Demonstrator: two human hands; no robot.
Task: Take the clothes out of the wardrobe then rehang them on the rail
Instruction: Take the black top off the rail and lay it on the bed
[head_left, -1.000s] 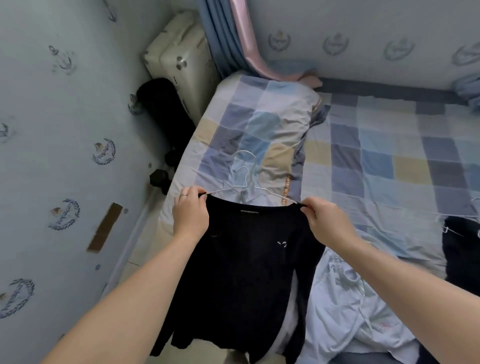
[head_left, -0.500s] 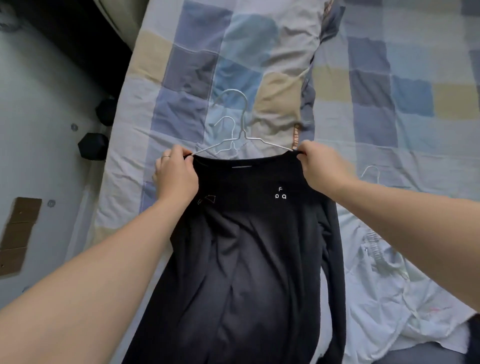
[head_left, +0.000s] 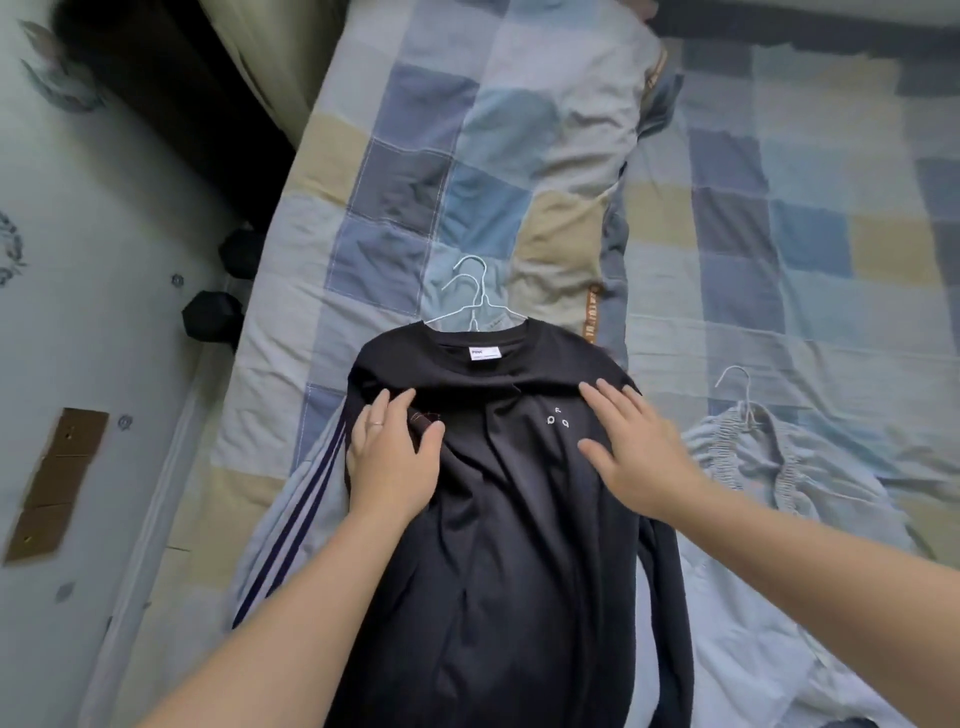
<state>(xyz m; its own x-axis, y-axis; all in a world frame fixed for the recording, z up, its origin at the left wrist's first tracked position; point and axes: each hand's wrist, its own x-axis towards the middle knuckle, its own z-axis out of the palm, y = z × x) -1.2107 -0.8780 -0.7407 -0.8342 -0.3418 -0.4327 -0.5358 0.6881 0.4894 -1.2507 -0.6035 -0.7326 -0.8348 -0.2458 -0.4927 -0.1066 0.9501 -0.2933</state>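
Observation:
A black sweatshirt (head_left: 498, 545) lies face up on the checked bed, its neck on thin white wire hangers (head_left: 470, 296) whose two hooks stick out beyond the collar. My left hand (head_left: 389, 457) lies flat on its left chest, fingers spread. My right hand (head_left: 631, 447) presses flat on the right chest, beside a small white print. Under the sweatshirt's left side a pale garment with dark stripes (head_left: 291, 525) shows.
A light blue garment on a wire hanger (head_left: 769, 467) lies to the right on the checked bedspread (head_left: 779, 234). Left of the bed runs a narrow gap along the wall (head_left: 104, 312), with dark dumbbells (head_left: 210, 314) and a cream suitcase at the top.
Both hands let go of the sweatshirt's shoulders and hanger ends and now lie flat on its chest. The sweatshirt went from held up to lying on the bed.

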